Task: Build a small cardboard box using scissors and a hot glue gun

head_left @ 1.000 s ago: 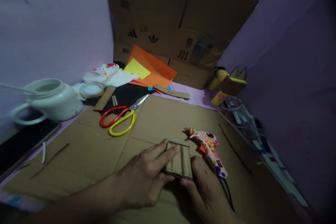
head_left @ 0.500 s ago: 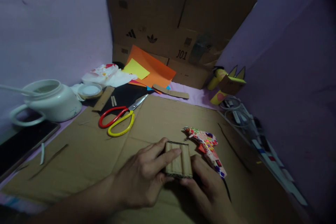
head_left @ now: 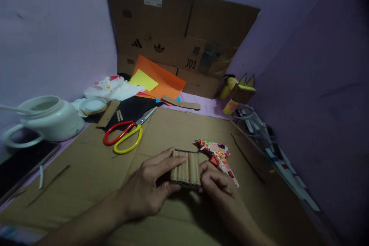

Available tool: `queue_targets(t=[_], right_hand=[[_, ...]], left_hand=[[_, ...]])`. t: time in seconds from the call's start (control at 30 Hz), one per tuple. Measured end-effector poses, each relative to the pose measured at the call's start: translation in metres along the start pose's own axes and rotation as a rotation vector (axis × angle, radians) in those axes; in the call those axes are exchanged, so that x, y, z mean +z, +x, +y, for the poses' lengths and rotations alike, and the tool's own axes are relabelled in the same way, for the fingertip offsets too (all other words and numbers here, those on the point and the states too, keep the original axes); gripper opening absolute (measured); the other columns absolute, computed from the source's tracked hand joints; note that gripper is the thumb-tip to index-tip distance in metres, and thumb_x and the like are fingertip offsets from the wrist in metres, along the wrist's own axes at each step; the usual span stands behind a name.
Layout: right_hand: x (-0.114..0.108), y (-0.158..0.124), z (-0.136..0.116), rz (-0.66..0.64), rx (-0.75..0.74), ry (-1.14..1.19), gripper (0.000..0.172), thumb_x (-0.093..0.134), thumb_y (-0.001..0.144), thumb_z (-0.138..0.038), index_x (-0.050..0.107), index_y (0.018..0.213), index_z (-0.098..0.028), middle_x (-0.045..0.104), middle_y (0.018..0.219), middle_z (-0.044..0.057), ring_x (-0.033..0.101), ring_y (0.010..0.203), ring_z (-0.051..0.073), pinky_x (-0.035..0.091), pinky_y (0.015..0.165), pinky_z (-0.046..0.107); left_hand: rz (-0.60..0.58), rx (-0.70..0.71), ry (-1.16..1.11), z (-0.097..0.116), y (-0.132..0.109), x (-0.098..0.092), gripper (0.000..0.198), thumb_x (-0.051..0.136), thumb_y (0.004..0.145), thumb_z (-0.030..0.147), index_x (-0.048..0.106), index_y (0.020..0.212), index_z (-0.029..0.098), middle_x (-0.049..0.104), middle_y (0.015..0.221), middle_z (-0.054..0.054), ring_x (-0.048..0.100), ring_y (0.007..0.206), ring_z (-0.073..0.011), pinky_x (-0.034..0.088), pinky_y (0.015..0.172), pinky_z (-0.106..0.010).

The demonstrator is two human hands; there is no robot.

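A small box-like piece of ribbed cardboard (head_left: 188,169), its corrugated edges showing, is held above the brown cardboard sheet (head_left: 184,125). My left hand (head_left: 154,184) grips it from the left, index finger laid across the top and thumb low at the front. Against its right side, my right hand (head_left: 217,182) is closed with thumb and fingers bent; its underside fingers are hidden. Just beyond the right hand lies a flower-patterned glue gun (head_left: 217,152), nozzle pointing left, its lower end partly behind the hand.
Scissors (head_left: 127,135) with red and yellow handles lie to the left. A white pot (head_left: 57,119) stands by a dark phone (head_left: 25,165). Orange paper (head_left: 161,78) leans at the back near a cardboard strip (head_left: 181,103). Pens (head_left: 288,173) line the right side.
My right thumb has moved from under the cardboard piece's front edge up to its right side, and the fingers are more curled. The whole view has shifted slightly.
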State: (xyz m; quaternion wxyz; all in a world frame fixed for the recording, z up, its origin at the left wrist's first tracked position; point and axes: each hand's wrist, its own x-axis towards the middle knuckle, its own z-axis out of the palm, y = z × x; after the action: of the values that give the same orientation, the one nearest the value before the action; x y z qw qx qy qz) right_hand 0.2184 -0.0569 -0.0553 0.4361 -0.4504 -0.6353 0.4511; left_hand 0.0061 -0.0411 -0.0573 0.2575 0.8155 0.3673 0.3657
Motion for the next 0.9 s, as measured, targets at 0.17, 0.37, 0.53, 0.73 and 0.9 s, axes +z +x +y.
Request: queue_targets(t=[0.17,0.37,0.53,0.73,0.9], right_hand=[[0.007,0.004,0.006,0.103,0.118,0.26,0.04,0.069,0.067,-0.052,0.052,0.055,-0.018,0.048,0.066,-0.001,0.046,0.063,0.014,0.039,0.058,0.025],[0.011,0.003,0.003,0.144,0.199,0.585,0.064,0.084,0.044,-0.048,0.054,0.094,-0.023,0.055,0.088,0.002,0.056,0.079,0.018,0.048,0.067,0.028],[0.01,-0.005,-0.008,-0.193,0.382,0.827,0.081,0.081,0.053,-0.041,0.044,0.124,-0.027,0.05,0.123,0.01,0.062,0.089,0.024,0.053,0.051,0.028],[0.013,-0.006,-0.004,-0.23,0.348,1.03,0.094,0.089,0.038,-0.026,0.049,0.122,-0.024,0.055,0.123,0.01,0.058,0.105,0.027,0.05,0.079,0.035],[0.014,-0.009,0.003,-0.294,0.284,0.999,0.103,0.091,0.031,-0.03,0.048,0.124,-0.024,0.06,0.118,0.01,0.057,0.108,0.03,0.045,0.089,0.04]], left_hand=[[0.015,-0.002,-0.031,0.0,0.003,0.0,0.045,0.059,0.08,0.023,0.053,0.124,0.023,0.057,0.128,-0.011,0.05,0.121,-0.0249,0.044,0.098,-0.042],[0.009,0.044,-0.078,0.003,0.002,-0.001,0.045,0.06,0.081,0.027,0.051,0.125,0.027,0.055,0.13,-0.008,0.048,0.122,-0.0257,0.044,0.099,-0.042],[-0.015,0.094,-0.163,0.013,0.004,-0.002,0.043,0.058,0.083,0.033,0.049,0.125,0.031,0.055,0.13,-0.007,0.05,0.121,-0.0256,0.045,0.097,-0.041],[-0.036,0.275,-0.281,0.022,0.008,0.002,0.049,0.057,0.084,0.019,0.043,0.13,0.03,0.047,0.137,-0.006,0.045,0.124,-0.0226,0.043,0.097,-0.037],[-0.054,0.375,-0.217,0.024,0.01,0.003,0.052,0.056,0.082,0.012,0.041,0.129,0.029,0.044,0.139,-0.008,0.044,0.123,-0.0232,0.036,0.097,-0.041]])
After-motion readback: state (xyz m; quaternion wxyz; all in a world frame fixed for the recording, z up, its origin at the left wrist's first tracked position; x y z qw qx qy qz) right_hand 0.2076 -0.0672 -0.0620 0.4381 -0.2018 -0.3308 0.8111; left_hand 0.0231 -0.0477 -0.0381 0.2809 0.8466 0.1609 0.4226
